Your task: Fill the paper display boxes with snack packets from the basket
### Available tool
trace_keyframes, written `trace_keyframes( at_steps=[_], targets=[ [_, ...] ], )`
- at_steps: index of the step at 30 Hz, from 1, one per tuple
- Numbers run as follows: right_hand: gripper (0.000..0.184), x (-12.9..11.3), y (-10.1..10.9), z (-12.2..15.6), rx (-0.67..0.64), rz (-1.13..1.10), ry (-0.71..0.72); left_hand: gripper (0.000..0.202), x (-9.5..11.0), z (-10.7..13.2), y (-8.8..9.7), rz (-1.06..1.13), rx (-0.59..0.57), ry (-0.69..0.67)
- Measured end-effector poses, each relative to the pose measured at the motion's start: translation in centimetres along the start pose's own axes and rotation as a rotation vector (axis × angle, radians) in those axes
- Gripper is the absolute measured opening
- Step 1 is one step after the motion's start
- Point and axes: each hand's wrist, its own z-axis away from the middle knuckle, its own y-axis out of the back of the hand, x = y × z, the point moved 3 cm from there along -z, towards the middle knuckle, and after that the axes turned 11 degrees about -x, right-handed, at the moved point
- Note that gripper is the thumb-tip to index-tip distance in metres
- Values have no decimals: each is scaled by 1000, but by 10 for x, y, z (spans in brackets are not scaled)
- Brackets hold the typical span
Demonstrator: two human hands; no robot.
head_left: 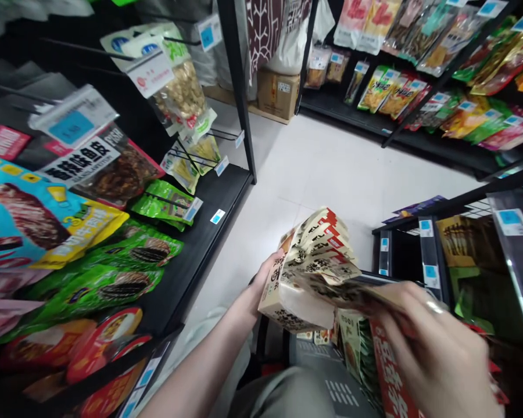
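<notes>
My left hand point(267, 274) grips the side of a beige open-topped cardboard display box point(279, 306) with dark printed characters. A row of cream snack packets point(325, 241) with red corners stands in the far part of the box; its near part shows a bare white inside. My right hand point(436, 342), with a ring on one finger, is closed on the end of a similar snack packet point(353, 290). That packet is blurred and stretches over the box's right edge. Whether its far end touches the other packets, I cannot tell.
Below the box are a grey plastic container point(318, 371), green-and-cream packets point(353, 342) and a red box point(390, 371). A black shelf point(200, 232) with hanging snack bags runs along the left. More racks point(440, 273) stand close on the right. Pale floor point(326, 157) stretches ahead towards further shelves.
</notes>
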Motion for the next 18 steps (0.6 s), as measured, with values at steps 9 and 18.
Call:
trace_keyframes(
  at_steps=[9,18],
  targets=[
    [36,-5,-48,-56,159,340,-84,53,-1,-1,-9,31,25,-1],
    [31,96,-180,63,5,-90,-838,56,12,-2,8,25,11,22]
  ],
)
